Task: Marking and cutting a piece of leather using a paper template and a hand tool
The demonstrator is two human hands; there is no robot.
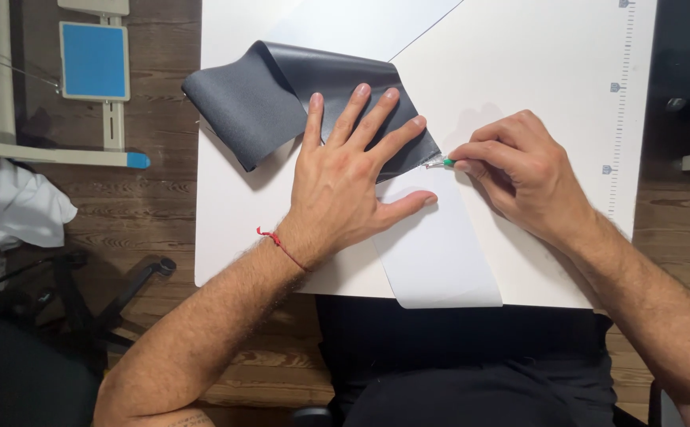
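A dark grey sheet of film (258,99) lies partly peeled and curled back over a white backing strip (440,253) on the white table (226,229). My left hand (345,182) presses flat with fingers spread on the grey sheet, thumb on the white strip. My right hand (511,170) pinches a small green-handled blade (441,161), its tip touching the right edge of the grey sheet.
A ruler scale (620,87) runs down the table's right edge. A blue-and-white tool stand (96,63) and white cloth (13,205) lie to the left over the wooden floor. A black chair base (84,292) sits at lower left.
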